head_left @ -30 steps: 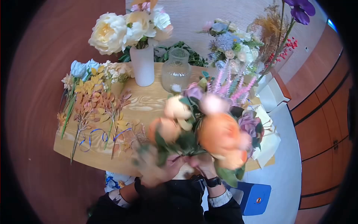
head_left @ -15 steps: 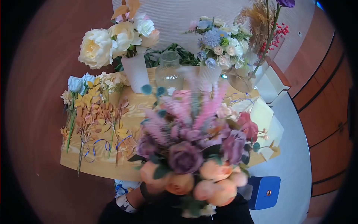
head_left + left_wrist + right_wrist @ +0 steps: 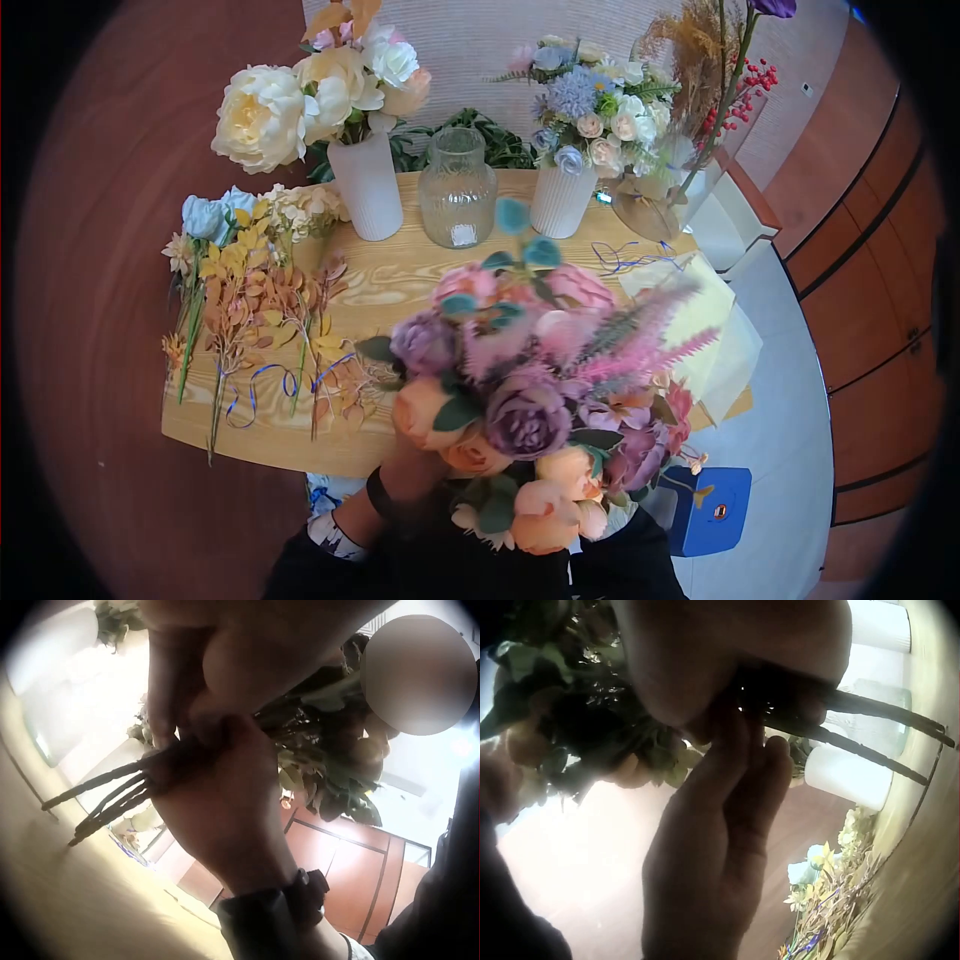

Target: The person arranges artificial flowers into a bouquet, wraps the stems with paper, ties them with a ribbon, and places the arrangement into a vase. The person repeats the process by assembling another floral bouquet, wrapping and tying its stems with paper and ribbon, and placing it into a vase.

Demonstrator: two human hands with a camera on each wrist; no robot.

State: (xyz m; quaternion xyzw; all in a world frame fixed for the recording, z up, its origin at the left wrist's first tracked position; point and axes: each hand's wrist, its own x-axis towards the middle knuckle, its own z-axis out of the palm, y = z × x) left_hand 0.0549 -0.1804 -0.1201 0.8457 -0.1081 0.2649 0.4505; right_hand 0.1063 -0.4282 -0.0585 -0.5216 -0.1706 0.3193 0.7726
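A round bouquet [image 3: 528,417] of artificial flowers is held low over the table's front edge. Purple roses, peach blooms, pink flowers, pink spikes and blue-green leaves make it up. Below the blooms my right hand [image 3: 217,795], with a dark watch, grips the bundled stems [image 3: 124,791], whose bare ends stick out past it. Close against it, my left hand [image 3: 712,832] holds the same bundle with fingers and thumb at the stems. In the head view part of my left hand [image 3: 412,472] shows beside the peach blooms, while the blooms hide my right hand.
Loose stems with orange leaves [image 3: 235,300] lie on the table's left beside blue ribbon [image 3: 262,385]. A filled white vase [image 3: 367,185], a clear glass vase [image 3: 458,190] and a ribbed white vase [image 3: 562,205] line the back. Pale wrapping paper [image 3: 690,315] lies right; a blue bin [image 3: 715,520] stands below.
The bouquet has been tipped and turned in my hands: its purple roses now face up, and the pink spikes have swung from pointing away to pointing right. Both hands stay at the stems.
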